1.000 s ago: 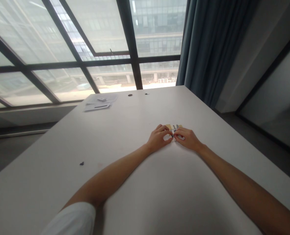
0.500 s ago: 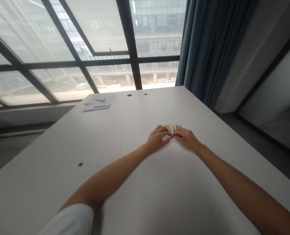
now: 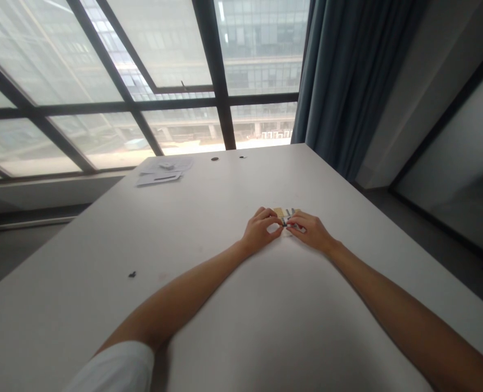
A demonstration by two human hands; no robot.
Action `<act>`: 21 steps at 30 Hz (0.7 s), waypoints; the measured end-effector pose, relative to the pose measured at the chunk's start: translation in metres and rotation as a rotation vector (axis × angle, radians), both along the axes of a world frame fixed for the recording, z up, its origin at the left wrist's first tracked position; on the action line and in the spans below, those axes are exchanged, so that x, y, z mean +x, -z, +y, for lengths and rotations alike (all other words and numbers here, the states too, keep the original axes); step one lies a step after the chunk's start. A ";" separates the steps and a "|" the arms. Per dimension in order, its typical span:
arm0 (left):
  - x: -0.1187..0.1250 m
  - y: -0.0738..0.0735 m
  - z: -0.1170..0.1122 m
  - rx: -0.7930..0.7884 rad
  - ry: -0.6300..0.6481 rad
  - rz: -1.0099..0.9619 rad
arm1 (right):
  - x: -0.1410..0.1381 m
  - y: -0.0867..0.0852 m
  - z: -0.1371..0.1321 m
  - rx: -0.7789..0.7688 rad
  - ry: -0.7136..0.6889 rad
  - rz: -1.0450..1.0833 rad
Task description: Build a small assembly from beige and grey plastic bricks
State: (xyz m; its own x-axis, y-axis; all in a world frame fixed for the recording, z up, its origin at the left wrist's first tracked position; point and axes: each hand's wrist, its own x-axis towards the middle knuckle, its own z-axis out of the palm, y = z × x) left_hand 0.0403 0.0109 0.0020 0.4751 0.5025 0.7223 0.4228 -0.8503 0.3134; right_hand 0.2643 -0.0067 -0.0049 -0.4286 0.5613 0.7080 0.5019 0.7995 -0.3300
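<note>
Across white bench (image 3: 225, 201), and now pinching small dark piece (image 3: 284, 225) from nine o'clock with left hand (image 3: 260, 230), three with right hand (image 3: 311, 231), likely for steadiness, near yellowish piece (image 3: 279, 212) at eleven!

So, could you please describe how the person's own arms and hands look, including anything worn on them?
The left arm wears a plain white fabric sleeve; none shows on the right arm. The left hand and right hand are ungloved, with nothing visible worn at the wrists.
</note>
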 end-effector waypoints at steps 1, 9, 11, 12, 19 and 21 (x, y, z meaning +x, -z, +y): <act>0.000 0.000 0.000 -0.001 0.000 0.001 | 0.000 0.000 0.000 0.000 -0.002 0.000; -0.001 0.000 0.000 -0.018 -0.010 0.021 | -0.002 0.001 0.001 -0.007 -0.013 0.004; -0.001 0.001 0.000 -0.017 -0.008 0.024 | -0.002 0.001 0.000 -0.008 -0.012 -0.007; -0.001 0.001 0.001 -0.017 -0.006 0.025 | -0.002 0.001 0.000 -0.009 -0.012 -0.012; 0.000 0.000 0.000 -0.021 -0.015 0.036 | -0.001 0.001 0.000 -0.003 -0.011 -0.025; 0.000 0.000 0.000 -0.020 -0.016 0.031 | -0.001 0.001 0.000 -0.004 -0.011 -0.025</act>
